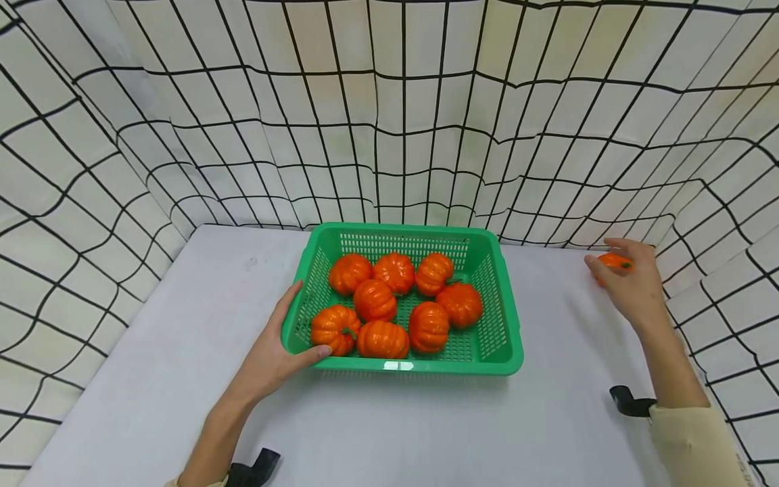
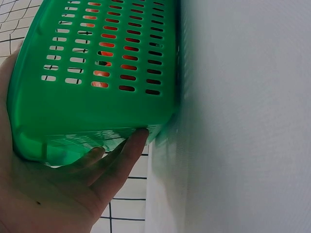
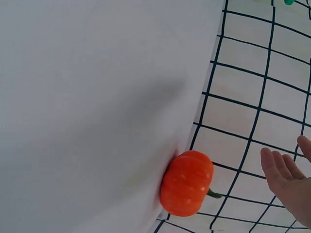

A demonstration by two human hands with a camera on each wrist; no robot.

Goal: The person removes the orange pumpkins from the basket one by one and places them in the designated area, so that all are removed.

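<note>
A green plastic basket with slotted walls holds several small orange pumpkins. At its near left corner my left hand grips it, thumb over the near rim and fingers along the outer wall, as the left wrist view also shows. Far to the right, my right hand is over a lone orange pumpkin with a green stem, partly hidden by the hand in the head view. From the right wrist, the fingers appear spread apart from that pumpkin, holding nothing.
A white table lies under everything. White curtains with a black grid rise at the back and both sides. The lone pumpkin lies close to the curtain at the table's far right corner. Black wrist mounts stick out from both wrists.
</note>
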